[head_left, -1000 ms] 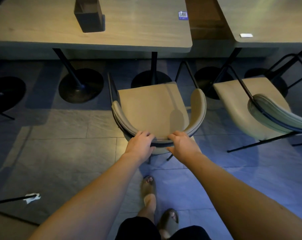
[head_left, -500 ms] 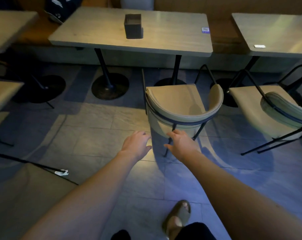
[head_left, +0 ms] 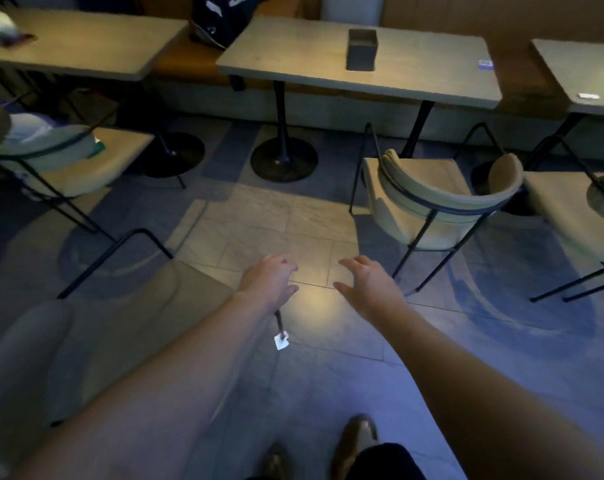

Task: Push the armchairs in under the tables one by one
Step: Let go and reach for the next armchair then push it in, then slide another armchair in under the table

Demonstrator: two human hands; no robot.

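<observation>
Hovering over the tiled floor (head_left: 293, 216), both hands are out front with fingers spread, each grip released and holding nothing: left hand (head_left: 267, 282), right hand (head_left: 370, 285). Down low on the left there's a beige seat (head_left: 127, 327) with a black leg that has a white tag (head_left: 281, 341) on its tip. Past the right hand sits the armchair (head_left: 439, 199), curved back toward the person, open seat pointing at the counter (head_left: 359, 67) ahead, front edge about under the counter's near edge. A dark box (head_left: 362, 50) stands on that counter. Another chair (head_left: 577, 216) sits just right, and one more (head_left: 61, 157) far left.
</observation>
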